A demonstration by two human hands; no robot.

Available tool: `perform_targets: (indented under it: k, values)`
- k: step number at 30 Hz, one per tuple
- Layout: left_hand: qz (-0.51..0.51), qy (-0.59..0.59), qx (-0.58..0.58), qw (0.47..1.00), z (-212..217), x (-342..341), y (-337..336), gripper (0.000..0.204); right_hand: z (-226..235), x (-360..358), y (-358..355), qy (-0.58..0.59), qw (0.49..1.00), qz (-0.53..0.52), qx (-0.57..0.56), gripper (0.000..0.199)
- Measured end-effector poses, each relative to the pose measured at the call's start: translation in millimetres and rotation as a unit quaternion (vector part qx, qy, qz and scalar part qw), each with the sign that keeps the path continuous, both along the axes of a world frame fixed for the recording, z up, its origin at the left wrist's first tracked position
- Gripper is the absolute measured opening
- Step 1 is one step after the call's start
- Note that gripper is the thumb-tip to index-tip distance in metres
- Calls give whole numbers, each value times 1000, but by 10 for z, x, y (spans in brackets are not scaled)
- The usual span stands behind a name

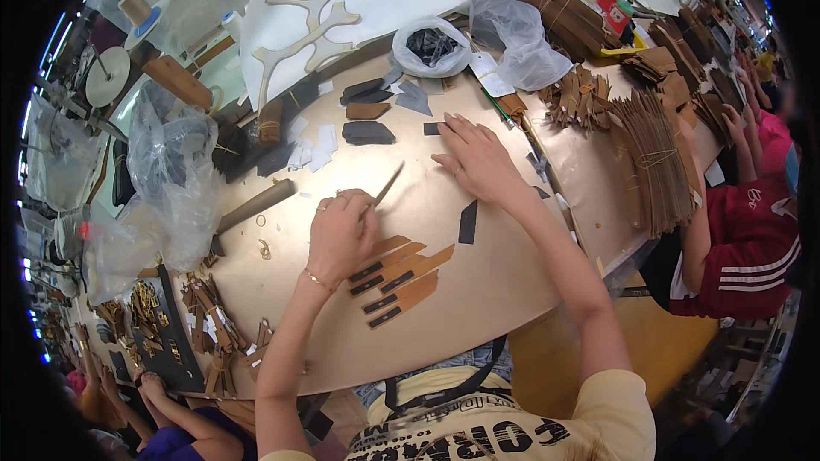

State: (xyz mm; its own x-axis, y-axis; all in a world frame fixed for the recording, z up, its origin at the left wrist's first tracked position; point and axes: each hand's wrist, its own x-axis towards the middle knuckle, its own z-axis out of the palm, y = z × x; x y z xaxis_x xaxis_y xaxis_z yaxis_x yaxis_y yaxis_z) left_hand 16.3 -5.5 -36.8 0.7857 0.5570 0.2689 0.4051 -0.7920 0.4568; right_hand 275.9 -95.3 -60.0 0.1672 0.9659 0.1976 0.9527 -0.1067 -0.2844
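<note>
My left hand is closed on a thin brown strip, seen nearly edge-on, which points up and away from the fingers; it looks like leather. My right hand reaches forward with its fingers stretched out. Its fingertips touch a small black rectangular piece on the table. Below my left hand, several brown leather pieces lie overlapped in a slanting row, each with a short black strip near one end. A dark grey piece with an angled end rests beside my right forearm.
Dark grey pieces and white paper slips lie at the table's far side. A plastic bag holds black bits. Bundled brown strips stand at right, near a co-worker in a red shirt. Metal buckles lie at left.
</note>
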Motion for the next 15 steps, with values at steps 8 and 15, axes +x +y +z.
perform_targets:
  k: [8,15]
  values:
    - [-35,-105,-446,888,202,-78,93,18,-43,-367,-319,8,993,88,-74,62]
    - [-102,-19,-528,843,149,169,-59,22,137,-367,-637,484,874,-13,48,52]
